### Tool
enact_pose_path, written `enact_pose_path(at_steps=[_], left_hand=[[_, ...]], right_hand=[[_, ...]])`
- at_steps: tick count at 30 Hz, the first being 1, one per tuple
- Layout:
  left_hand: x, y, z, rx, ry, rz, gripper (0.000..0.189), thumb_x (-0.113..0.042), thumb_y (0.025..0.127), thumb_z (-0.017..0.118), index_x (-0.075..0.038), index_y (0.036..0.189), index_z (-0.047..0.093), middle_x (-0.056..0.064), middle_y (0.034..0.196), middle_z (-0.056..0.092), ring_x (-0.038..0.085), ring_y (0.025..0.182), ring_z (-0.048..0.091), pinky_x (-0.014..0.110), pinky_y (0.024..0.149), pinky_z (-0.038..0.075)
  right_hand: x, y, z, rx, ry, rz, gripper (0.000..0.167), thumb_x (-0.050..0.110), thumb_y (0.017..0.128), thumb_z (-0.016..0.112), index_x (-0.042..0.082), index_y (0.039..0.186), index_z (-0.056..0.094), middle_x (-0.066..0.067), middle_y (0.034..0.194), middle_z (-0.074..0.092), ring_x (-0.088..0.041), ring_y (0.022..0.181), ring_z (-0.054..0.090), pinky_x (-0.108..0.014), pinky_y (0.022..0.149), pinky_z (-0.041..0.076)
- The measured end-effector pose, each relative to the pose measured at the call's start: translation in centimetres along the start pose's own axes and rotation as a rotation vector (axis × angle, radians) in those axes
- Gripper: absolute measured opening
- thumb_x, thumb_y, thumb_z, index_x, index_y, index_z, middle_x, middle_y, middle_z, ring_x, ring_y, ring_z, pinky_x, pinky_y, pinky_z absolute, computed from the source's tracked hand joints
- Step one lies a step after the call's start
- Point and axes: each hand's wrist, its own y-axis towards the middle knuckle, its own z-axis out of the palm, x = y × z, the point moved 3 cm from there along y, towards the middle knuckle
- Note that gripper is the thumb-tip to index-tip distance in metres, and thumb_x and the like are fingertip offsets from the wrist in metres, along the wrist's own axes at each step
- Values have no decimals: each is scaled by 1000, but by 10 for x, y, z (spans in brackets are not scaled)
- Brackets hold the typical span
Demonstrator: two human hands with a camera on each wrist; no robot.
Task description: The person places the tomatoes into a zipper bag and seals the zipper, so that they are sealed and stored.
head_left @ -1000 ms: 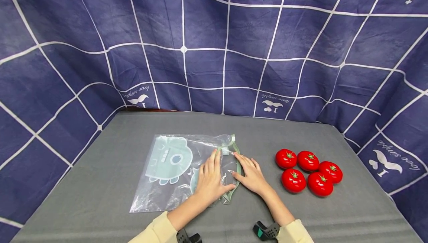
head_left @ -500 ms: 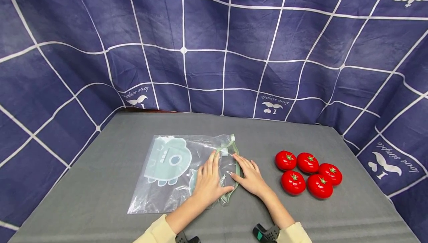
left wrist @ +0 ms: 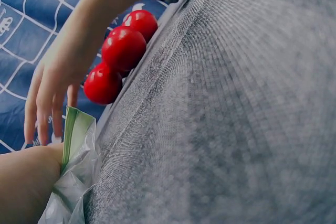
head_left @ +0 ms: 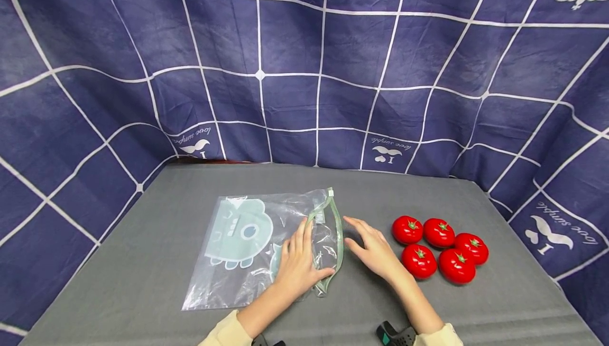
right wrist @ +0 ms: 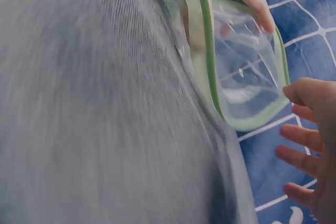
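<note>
Clear plastic bag (head_left: 259, 253), trimmed with a green zip edge (head_left: 340, 245) and printed with a pale blue-green cartoon creature (head_left: 242, 240), lies on the grey cloth (head_left: 371, 192), its gaping mouth turned toward the right hand. The left hand (head_left: 296, 265) rests on the bag at the mouth end; its four fingers are straight and lie close together, their tips by the left strip of the green zip edge, while the thumb spreads away from them and stretches across the mouth toward the opposite strip. How firmly that thumb presses on the plastic cannot be told. A white slider (head_left: 331, 193) sits at the far corner of the mouth, beyond the left fingertips. Just outside the mouth, the right hand (head_left: 376, 249) holds nothing: its fingers are extended and relaxed, the thumb parted from the forefinger. In the head view a narrow gap shows between these fingertips and the green zip edge; from the right wrist, the fingers look spread beside the rim. Five red tomatoes (head_left: 440, 237) sit clustered to the right of that hand, the closest near its wrist. Cream sleeves (head_left: 437, 337) cover both forearms' lower ends.
</note>
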Motion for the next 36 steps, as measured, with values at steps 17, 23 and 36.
enact_pose_path(at_steps=[17, 23, 36], left_hand=[[1, 1, 0, -18, -15, 8, 120, -62, 53, 73, -7, 143, 15, 8, 147, 21, 24, 123, 40, 43, 96, 35], [-1, 1, 0, -3, -22, 5, 120, -63, 54, 72, -7, 144, 14, 8, 148, 20, 25, 124, 39, 44, 97, 34], [-1, 0, 0, 11, -19, -9, 119, -62, 54, 73, -6, 143, 15, 8, 147, 21, 24, 126, 38, 43, 96, 34]], right_hand=[[-38, -65, -71, -433, -186, -21, 56, 9, 69, 69, 11, 124, 54, -10, 125, 52, -23, 115, 42, -35, 106, 23], [-61, -92, -93, -520, -195, 151, 61, 10, 69, 68, 10, 127, 50, -15, 132, 45, -37, 116, 40, -58, 95, 25], [-106, -130, -95, -620, -135, 293, 70, 9, 68, 71, 5, 132, 43, -25, 143, 21, -47, 119, 32, -57, 101, 25]])
